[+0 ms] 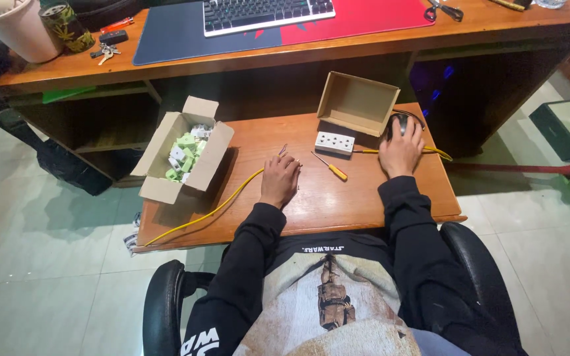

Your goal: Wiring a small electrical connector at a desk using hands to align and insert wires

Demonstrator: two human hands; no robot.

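Head view looked down on a low wooden shelf (338, 204) of smooth orange-brown board, pulled out under a desk. The person's left hand (280, 179) lay flat on the wood, fingers loosely together, touching the bared end of one thin yellow wire (219, 209) that ran off toward the shelf's left corner. The right hand (400, 150) rested palm down over one rounded black mouse (397, 122), fingers curved around it and slightly spread; a second yellow wire (438, 153) passed beneath that hand. Between the hands lay one small screwdriver (330, 167) with an orange handle and slim metal shaft, and just behind it one white rectangular plastic socket plate (334, 142) with rows of holes. Two open cardboard boxes stood on the shelf: the left box (159, 173) held a jumble of pale green and white plastic parts (185, 155), too many to count; the tilted box (357, 102) showed a bare interior.
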